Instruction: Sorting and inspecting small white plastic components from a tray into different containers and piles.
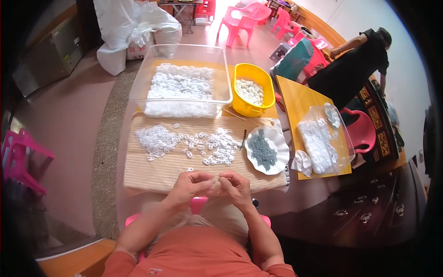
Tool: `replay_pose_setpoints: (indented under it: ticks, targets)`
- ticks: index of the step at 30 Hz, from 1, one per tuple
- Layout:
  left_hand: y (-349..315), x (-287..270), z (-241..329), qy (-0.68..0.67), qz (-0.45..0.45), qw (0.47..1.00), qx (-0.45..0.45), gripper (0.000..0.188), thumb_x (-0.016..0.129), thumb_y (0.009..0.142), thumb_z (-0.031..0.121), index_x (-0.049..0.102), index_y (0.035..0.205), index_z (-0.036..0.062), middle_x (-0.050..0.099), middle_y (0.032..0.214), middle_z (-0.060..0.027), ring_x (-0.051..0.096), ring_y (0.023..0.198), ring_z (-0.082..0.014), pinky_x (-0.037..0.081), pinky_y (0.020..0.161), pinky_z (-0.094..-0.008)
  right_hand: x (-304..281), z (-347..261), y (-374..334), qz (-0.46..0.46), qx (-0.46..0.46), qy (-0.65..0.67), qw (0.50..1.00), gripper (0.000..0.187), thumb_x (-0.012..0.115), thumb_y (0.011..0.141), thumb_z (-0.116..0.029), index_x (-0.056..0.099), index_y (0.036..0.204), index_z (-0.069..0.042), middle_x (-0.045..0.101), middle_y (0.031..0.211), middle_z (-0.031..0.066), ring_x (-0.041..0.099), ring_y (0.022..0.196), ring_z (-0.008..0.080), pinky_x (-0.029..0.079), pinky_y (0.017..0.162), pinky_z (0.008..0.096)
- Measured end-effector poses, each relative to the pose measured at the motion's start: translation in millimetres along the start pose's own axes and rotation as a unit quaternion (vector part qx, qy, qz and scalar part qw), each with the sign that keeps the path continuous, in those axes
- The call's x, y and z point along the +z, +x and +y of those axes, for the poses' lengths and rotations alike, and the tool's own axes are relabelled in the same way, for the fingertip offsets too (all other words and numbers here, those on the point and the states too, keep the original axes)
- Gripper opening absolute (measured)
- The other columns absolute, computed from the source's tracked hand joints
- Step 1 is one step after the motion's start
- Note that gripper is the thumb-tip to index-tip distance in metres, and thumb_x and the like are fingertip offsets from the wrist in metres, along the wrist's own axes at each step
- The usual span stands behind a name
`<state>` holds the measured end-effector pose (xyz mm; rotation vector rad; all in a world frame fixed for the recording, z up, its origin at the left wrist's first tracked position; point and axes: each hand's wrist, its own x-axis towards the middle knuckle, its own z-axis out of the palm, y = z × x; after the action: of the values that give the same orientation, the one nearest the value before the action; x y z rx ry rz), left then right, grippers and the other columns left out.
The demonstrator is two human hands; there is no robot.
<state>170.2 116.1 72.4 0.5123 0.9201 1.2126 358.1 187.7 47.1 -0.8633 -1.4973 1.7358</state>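
My left hand point(193, 185) and my right hand point(236, 187) meet close together just over the near edge of a table covered with a striped beige cloth point(150, 173). The fingertips of both are pinched together; whatever lies between them is too small to make out. Ahead of my hands, small white oval plastic pieces with holes point(157, 141) form a heap on the left, and more white pieces point(221, 147) lie scattered to the right. A white scalloped dish point(282, 154) at the right holds a pile of small grey parts point(262, 150). A dark thin stick point(243, 139) lies beside it.
Behind the cloth stand a clear plastic tub point(184, 53) of white pieces and a yellow basin point(249, 110) of whitish parts. Another clear bin point(344, 134) rests on the right-hand table. A person in black point(344, 76) stands beyond it. Pink chairs point(244, 23) and white sacks point(120, 27) are farther back.
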Motion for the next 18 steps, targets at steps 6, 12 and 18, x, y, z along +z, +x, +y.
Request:
replay_pose_setpoints:
  ticks: [6, 12, 18]
  targets:
    - [-1.8, -3.5, 0.5, 0.001, -0.009, 1.000, 0.008, 0.034, 0.069, 0.090, 0.011, 0.061, 0.118, -0.0068, 0.069, 0.104, -0.0134, 0.069, 0.091, -0.0171, 0.057, 0.082, -0.0272, 4.4, 3.5, 0.7, -0.002, -0.018, -0.019, 1.000, 0.017, 0.060, 0.096, -0.010, 0.062, 0.109, 0.001, 0.066, 0.077, 0.0061, 0.062, 0.065, 0.0102, 0.053, 0.057, 0.0242]
    - [-0.7, -4.1, 2.8, -0.008, -0.010, 1.000, 0.002, 0.023, 0.064, 0.092, 0.005, 0.062, 0.114, -0.0039, 0.068, 0.099, -0.0107, 0.068, 0.087, -0.0156, 0.058, 0.081, -0.0284, 4.7, 7.7, 2.6, -0.005, -0.030, -0.016, 0.999, 0.020, 0.062, 0.096, -0.011, 0.062, 0.110, 0.003, 0.067, 0.079, 0.0069, 0.062, 0.065, 0.0102, 0.053, 0.057, 0.0249]
    - [1.6, -8.7, -1.9, -0.015, -0.022, 1.000, 0.001, 0.024, 0.064, 0.092, 0.005, 0.062, 0.114, -0.0041, 0.069, 0.100, -0.0116, 0.068, 0.089, -0.0163, 0.058, 0.082, -0.0290, 8.2, 0.7, 1.6, 0.000, 0.000, 0.001, 1.000, 0.019, 0.061, 0.096, -0.011, 0.063, 0.109, 0.002, 0.068, 0.084, 0.0073, 0.064, 0.070, 0.0111, 0.055, 0.060, 0.0242]
